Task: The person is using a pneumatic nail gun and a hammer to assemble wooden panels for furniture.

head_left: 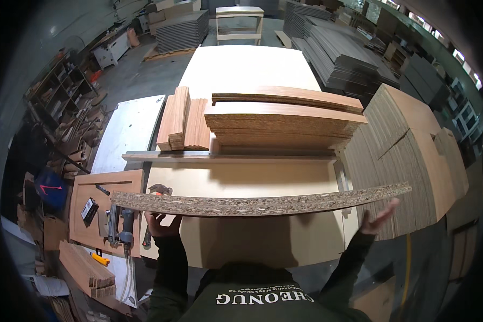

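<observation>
I hold a long particleboard panel (pixel 257 204) flat in front of my chest, its raw chip edge facing me. My left hand (pixel 161 225) grips under its left part. My right hand (pixel 380 217) supports the underside near the right end, fingers spread against the board. Below the panel lies a pale workbench top (pixel 241 177) with a metal fence rail (pixel 225 156) across it. Behind the rail sits a stack of wood-veneered panels (pixel 284 121) and a smaller pile of narrow veneered strips (pixel 182 121).
A nail gun (pixel 121 228), a black tape measure (pixel 89 210) and a yellow utility knife (pixel 100 259) lie on a small wooden board at the left. A tall stack of cut boards (pixel 408 155) stands at the right. Grey panel stacks (pixel 338 53) fill the workshop behind.
</observation>
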The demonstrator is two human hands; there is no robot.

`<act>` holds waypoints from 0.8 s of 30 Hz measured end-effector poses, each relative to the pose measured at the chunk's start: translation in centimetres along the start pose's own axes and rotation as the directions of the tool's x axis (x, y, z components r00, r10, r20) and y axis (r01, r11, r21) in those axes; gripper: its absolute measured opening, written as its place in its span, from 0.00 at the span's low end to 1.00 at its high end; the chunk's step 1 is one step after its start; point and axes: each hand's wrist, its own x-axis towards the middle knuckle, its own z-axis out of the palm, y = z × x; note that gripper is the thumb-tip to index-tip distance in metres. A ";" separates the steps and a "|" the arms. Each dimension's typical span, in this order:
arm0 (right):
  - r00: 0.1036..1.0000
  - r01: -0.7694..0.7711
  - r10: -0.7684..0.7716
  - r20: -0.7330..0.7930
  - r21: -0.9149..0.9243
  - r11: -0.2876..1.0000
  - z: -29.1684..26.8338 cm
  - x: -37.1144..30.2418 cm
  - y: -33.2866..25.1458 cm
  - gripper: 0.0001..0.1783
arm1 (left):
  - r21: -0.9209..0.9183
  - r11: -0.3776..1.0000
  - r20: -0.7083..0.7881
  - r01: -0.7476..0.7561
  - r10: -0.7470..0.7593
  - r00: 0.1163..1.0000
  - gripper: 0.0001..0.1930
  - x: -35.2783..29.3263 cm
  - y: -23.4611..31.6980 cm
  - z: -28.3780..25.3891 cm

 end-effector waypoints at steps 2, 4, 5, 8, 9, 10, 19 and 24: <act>0.995 0.100 -0.099 0.006 -0.086 0.991 -0.8 5.3 -8.4 0.46 | -0.040 0.999 0.005 0.015 -0.015 1.000 0.37 -0.4 -0.4 -0.6; 0.979 0.189 -0.186 0.080 -0.033 0.981 0.0 8.4 -14.8 0.45 | 0.128 0.982 -0.029 -0.138 0.142 0.989 0.36 -0.8 -0.6 0.0; 0.889 0.302 -0.237 0.391 -0.112 0.947 0.5 9.3 -17.8 0.43 | 0.199 0.945 -0.073 -0.261 0.279 0.957 0.36 -0.9 -0.3 0.4; 0.614 0.533 -0.354 0.706 -0.039 0.846 3.6 10.3 -20.6 0.32 | 0.194 0.973 0.070 -0.123 0.111 0.991 0.33 -0.3 3.3 0.9; 0.618 0.481 -0.336 0.711 -0.004 0.877 4.1 10.5 -19.6 0.31 | 0.234 0.963 0.157 -0.132 0.097 0.983 0.32 0.0 3.5 -0.1; 0.621 0.427 -0.317 0.717 0.029 0.904 4.7 10.9 -18.8 0.29 | 0.269 0.952 0.243 -0.145 0.078 0.967 0.30 0.0 3.5 -1.0; 0.677 0.637 -0.598 0.429 0.064 0.768 6.1 9.3 -15.8 0.23 | 0.804 0.583 -0.014 0.118 -0.180 0.984 0.18 -0.6 -9.4 -9.2; 0.755 0.535 -0.507 0.417 0.057 0.843 6.5 9.0 -16.4 0.22 | 0.883 0.464 0.048 0.065 -0.227 0.973 0.19 0.6 -12.7 -8.2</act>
